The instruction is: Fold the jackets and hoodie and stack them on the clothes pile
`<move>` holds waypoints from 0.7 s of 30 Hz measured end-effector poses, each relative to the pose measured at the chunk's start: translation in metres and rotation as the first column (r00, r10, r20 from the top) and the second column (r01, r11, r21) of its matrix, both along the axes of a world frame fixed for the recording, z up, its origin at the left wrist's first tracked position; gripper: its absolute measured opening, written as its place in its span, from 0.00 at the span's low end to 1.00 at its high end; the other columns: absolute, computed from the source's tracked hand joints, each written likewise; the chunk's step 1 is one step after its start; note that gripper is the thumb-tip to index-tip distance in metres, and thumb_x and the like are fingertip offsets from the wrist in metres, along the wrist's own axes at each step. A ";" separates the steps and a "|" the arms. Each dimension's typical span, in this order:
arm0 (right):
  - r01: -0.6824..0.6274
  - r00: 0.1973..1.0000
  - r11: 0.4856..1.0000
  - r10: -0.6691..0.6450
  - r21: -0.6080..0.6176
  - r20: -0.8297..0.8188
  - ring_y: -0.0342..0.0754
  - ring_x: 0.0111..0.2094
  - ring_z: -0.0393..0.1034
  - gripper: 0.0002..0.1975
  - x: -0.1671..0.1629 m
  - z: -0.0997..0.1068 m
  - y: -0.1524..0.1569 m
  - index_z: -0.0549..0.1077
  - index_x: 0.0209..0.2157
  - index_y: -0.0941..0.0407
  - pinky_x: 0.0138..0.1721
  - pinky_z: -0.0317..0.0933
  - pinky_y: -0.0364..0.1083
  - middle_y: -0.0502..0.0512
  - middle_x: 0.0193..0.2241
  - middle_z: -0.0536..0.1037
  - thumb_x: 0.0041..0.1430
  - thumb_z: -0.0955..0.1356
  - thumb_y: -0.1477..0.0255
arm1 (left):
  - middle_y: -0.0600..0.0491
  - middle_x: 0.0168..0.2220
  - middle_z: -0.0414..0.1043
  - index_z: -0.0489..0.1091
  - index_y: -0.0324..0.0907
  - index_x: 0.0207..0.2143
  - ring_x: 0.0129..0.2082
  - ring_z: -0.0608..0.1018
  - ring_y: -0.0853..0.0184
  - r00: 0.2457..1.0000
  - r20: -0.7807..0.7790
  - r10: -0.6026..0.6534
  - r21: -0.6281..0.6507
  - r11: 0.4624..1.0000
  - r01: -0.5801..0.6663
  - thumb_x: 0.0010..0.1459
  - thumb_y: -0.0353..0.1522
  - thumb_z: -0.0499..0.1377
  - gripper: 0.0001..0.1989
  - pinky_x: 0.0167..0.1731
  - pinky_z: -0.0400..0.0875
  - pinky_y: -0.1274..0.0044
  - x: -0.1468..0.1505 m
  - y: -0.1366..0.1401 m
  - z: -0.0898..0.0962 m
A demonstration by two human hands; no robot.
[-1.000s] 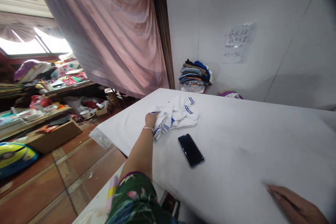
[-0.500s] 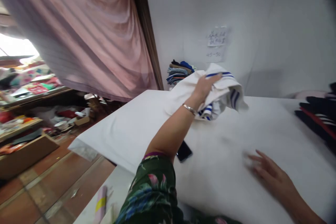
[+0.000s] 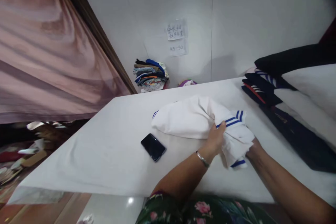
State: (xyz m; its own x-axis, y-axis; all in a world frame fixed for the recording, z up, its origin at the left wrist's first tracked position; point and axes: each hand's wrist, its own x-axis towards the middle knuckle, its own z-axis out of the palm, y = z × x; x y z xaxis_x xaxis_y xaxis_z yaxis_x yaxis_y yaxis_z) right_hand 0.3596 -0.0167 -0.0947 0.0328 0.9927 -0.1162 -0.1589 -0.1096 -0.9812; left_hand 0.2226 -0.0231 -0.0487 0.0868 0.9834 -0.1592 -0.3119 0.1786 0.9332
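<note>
A white garment with blue double stripes (image 3: 183, 119) lies crumpled across the white-covered table, its striped end bunched up on the right. My left hand (image 3: 216, 138), with a silver bracelet at the wrist, is closed on the cloth by the stripes, thumb on top. Against the right side of the same bunch is my right hand (image 3: 254, 149); its fingers are hidden behind the fabric, so their grip does not show. A black phone (image 3: 153, 147) rests on the table to the left of my left forearm, apart from the garment.
Folded dark and white clothes (image 3: 288, 119) are piled along the table's right side. Against the wall stands a stack of folded clothes (image 3: 149, 73), with handwritten paper notes (image 3: 177, 38) above. A pink curtain (image 3: 52, 49) hangs at the left, beyond the white tabletop (image 3: 99, 154).
The garment, held up in my left hand before, now lies lower and nearer me on the table. My right hand has come across to it. The view has turned right.
</note>
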 end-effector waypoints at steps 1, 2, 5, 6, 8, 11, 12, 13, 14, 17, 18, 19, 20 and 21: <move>0.034 0.977 0.997 -0.048 -0.073 -0.206 0.59 0.46 0.74 0.22 0.001 0.002 0.002 0.73 0.46 0.49 0.49 0.69 0.58 0.57 0.41 0.80 0.50 0.66 0.55 | 0.41 0.53 0.72 0.70 0.36 0.51 0.54 0.73 0.57 0.998 -0.048 0.031 0.007 1.000 -0.031 0.59 0.46 0.57 0.25 0.57 0.64 0.67 -0.004 -0.007 0.002; 0.045 0.938 0.989 -0.090 -0.139 -0.335 0.59 0.45 0.75 0.19 0.002 0.005 0.004 0.74 0.42 0.50 0.49 0.69 0.58 0.57 0.39 0.81 0.49 0.66 0.58 | 0.41 0.54 0.71 0.69 0.35 0.52 0.55 0.72 0.58 0.993 -0.104 0.054 0.019 0.998 -0.052 0.61 0.45 0.55 0.25 0.57 0.63 0.68 -0.007 -0.014 0.004; 0.037 0.871 0.975 -0.139 -0.220 -0.470 0.58 0.45 0.75 0.14 0.008 0.013 0.007 0.75 0.37 0.51 0.49 0.68 0.57 0.55 0.36 0.82 0.48 0.65 0.65 | 0.42 0.56 0.68 0.68 0.35 0.53 0.58 0.69 0.59 0.961 -0.271 0.059 0.084 0.996 -0.037 0.64 0.44 0.51 0.25 0.59 0.59 0.70 -0.019 -0.034 0.006; 0.040 0.852 0.975 -0.148 -0.221 -0.502 0.59 0.46 0.74 0.15 0.011 0.016 0.007 0.75 0.37 0.52 0.50 0.68 0.58 0.55 0.36 0.82 0.46 0.65 0.66 | 0.43 0.57 0.68 0.68 0.35 0.54 0.59 0.68 0.59 0.948 -0.317 0.039 0.114 0.993 -0.003 0.64 0.44 0.50 0.25 0.60 0.58 0.71 -0.023 -0.041 0.005; 0.045 0.857 0.984 -0.127 -0.173 -0.500 0.60 0.46 0.74 0.18 0.015 0.021 0.004 0.75 0.39 0.52 0.51 0.67 0.59 0.56 0.36 0.82 0.45 0.65 0.66 | 0.45 0.58 0.67 0.69 0.37 0.53 0.59 0.67 0.60 0.913 -0.408 -0.003 0.174 0.981 0.081 0.65 0.43 0.48 0.24 0.60 0.57 0.71 -0.029 -0.052 0.002; 0.028 0.891 0.990 -0.088 -0.140 -0.445 0.61 0.48 0.72 0.21 0.016 0.030 -0.004 0.76 0.43 0.52 0.52 0.65 0.59 0.57 0.38 0.81 0.50 0.64 0.58 | 0.45 0.51 0.73 0.72 0.38 0.49 0.53 0.72 0.58 0.796 -0.597 -0.095 0.150 0.962 0.227 0.65 0.44 0.46 0.24 0.54 0.64 0.71 -0.037 -0.065 0.000; 0.007 0.895 0.987 -0.077 -0.160 -0.439 0.62 0.49 0.72 0.23 0.016 0.033 -0.008 0.76 0.44 0.52 0.52 0.65 0.59 0.58 0.39 0.81 0.51 0.63 0.54 | 0.45 0.47 0.76 0.74 0.38 0.46 0.49 0.75 0.57 0.724 -0.677 -0.134 0.109 0.954 0.278 0.65 0.44 0.45 0.24 0.50 0.66 0.71 -0.039 -0.068 0.001; -0.029 0.895 0.982 -0.058 -0.188 -0.442 0.62 0.50 0.71 0.27 0.014 0.036 -0.011 0.76 0.45 0.52 0.52 0.65 0.59 0.59 0.39 0.81 0.53 0.61 0.50 | 0.45 0.42 0.77 0.75 0.39 0.42 0.44 0.77 0.57 0.637 -0.751 -0.174 0.062 0.942 0.330 0.65 0.45 0.44 0.25 0.46 0.68 0.71 -0.041 -0.071 0.002; -0.075 0.894 0.975 -0.028 -0.211 -0.447 0.62 0.51 0.70 0.31 0.013 0.039 -0.014 0.76 0.46 0.53 0.52 0.65 0.59 0.60 0.40 0.81 0.54 0.59 0.46 | 0.45 0.37 0.78 0.75 0.39 0.39 0.39 0.77 0.58 0.546 -0.811 -0.211 0.018 0.924 0.383 0.65 0.45 0.44 0.25 0.42 0.68 0.72 -0.043 -0.073 0.005; -0.144 0.916 0.973 0.061 -0.181 -0.397 0.60 0.52 0.70 0.35 0.009 0.042 -0.018 0.72 0.53 0.51 0.52 0.64 0.58 0.58 0.46 0.78 0.54 0.60 0.43 | 0.48 0.32 0.76 0.74 0.40 0.33 0.33 0.76 0.60 0.378 -0.876 -0.299 -0.049 0.835 0.549 0.63 0.46 0.47 0.23 0.36 0.66 0.74 -0.050 -0.077 0.013; -0.135 0.936 0.980 0.079 -0.144 -0.344 0.59 0.52 0.70 0.33 0.008 0.041 -0.017 0.70 0.55 0.50 0.53 0.64 0.57 0.57 0.48 0.78 0.53 0.64 0.45 | 0.49 0.32 0.76 0.74 0.40 0.33 0.33 0.75 0.61 0.377 -0.859 -0.347 -0.060 0.798 0.600 0.62 0.46 0.49 0.22 0.35 0.66 0.75 -0.054 -0.076 0.016; -0.127 0.956 0.986 0.094 -0.104 -0.278 0.59 0.52 0.70 0.33 0.007 0.039 -0.016 0.69 0.55 0.50 0.53 0.64 0.56 0.55 0.49 0.77 0.50 0.69 0.50 | 0.49 0.31 0.76 0.73 0.40 0.33 0.32 0.75 0.63 0.393 -0.820 -0.416 -0.079 0.763 0.641 0.60 0.48 0.51 0.21 0.34 0.66 0.75 -0.058 -0.075 0.018; -0.121 0.973 0.990 0.105 -0.070 -0.207 0.59 0.51 0.71 0.33 0.007 0.036 -0.014 0.70 0.55 0.50 0.53 0.64 0.56 0.55 0.48 0.77 0.46 0.73 0.54 | 0.50 0.30 0.75 0.73 0.40 0.33 0.31 0.75 0.64 0.418 -0.761 -0.496 -0.109 0.733 0.672 0.58 0.49 0.53 0.22 0.33 0.66 0.76 -0.063 -0.073 0.019; -0.111 0.985 0.993 0.104 -0.043 -0.134 0.59 0.49 0.72 0.34 0.008 0.032 -0.012 0.71 0.53 0.51 0.52 0.64 0.55 0.54 0.47 0.78 0.43 0.75 0.58 | 0.50 0.28 0.74 0.72 0.39 0.31 0.28 0.74 0.66 0.451 -0.691 -0.565 -0.139 0.716 0.684 0.57 0.51 0.53 0.24 0.31 0.66 0.77 -0.069 -0.070 0.020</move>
